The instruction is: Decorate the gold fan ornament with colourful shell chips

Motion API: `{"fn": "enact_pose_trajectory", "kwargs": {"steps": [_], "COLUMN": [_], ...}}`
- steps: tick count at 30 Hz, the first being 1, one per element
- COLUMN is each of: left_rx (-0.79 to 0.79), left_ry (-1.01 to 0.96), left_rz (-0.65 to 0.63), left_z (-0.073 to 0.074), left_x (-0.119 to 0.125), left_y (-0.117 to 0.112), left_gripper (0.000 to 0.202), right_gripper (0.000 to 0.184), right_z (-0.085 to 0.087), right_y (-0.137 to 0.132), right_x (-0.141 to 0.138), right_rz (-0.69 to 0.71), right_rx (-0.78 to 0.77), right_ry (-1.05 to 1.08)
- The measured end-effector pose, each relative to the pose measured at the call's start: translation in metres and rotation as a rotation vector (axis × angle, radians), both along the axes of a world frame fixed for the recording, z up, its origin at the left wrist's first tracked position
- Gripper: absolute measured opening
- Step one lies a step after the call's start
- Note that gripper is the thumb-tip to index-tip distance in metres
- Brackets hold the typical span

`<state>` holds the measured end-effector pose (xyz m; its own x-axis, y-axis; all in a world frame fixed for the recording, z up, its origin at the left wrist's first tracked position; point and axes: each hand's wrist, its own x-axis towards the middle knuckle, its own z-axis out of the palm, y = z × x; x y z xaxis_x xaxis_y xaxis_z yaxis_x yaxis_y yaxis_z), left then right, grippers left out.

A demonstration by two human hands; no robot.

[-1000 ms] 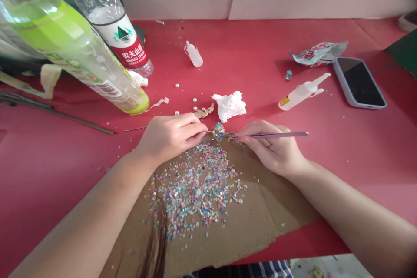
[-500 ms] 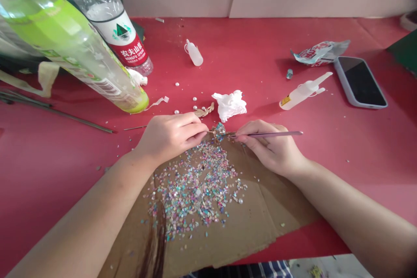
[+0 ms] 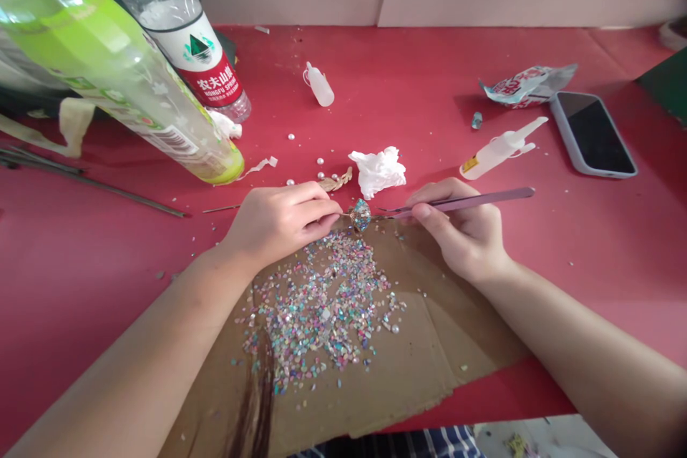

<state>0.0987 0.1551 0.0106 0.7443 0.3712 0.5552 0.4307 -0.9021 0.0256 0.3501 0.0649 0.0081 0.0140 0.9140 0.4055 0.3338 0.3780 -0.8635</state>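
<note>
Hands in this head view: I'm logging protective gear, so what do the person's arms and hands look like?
The left hand and right hand are bare: no gloves, rings or bracelets show. Both forearms are bare too, with no sleeves or watch in view. A blue-and-white striped garment shows at the bottom edge.

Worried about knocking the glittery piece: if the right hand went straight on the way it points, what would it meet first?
Probably the small glittery ornament, right at the tips of the tweezers in the right hand. Depth hides whether they already touch.
</note>
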Motion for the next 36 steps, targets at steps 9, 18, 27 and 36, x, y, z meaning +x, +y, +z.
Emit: {"fn": "enact_pose_trajectory", "kwargs": {"steps": [9,18,27,36], "left_rx": [0.020,0.012,-0.013,-0.014], "left_ry": [-0.013,-0.016,-0.011,-0.016], "left_rz": [-0.008,-0.029,-0.030,-0.024], "left_z": [-0.0012,0.0018,0.0034,0.0021], "left_x": [0.0002,0.0008,0.0016,0.0009], "left_y": [0.0009,-0.0002,0.0004,0.0003], "left_gripper": [0.009,0.008,0.007,0.006], "right_gripper": [0.018,0.011,0.015,0.012], "right_z": [0.0011,0.0027,0.0067,0.0054], "right_y": [0.0017,0.0022,0.0043,0.0036], "right_x": [-0.0021,-0.0042,-0.0021,-0.0025], "right_rz": [0.003,0.000,-0.036,-0.035], "right_rx": [-0.009,0.034,-0.041,-0.081], "right_ry": [0.036,0.032,0.072,0.092]}}
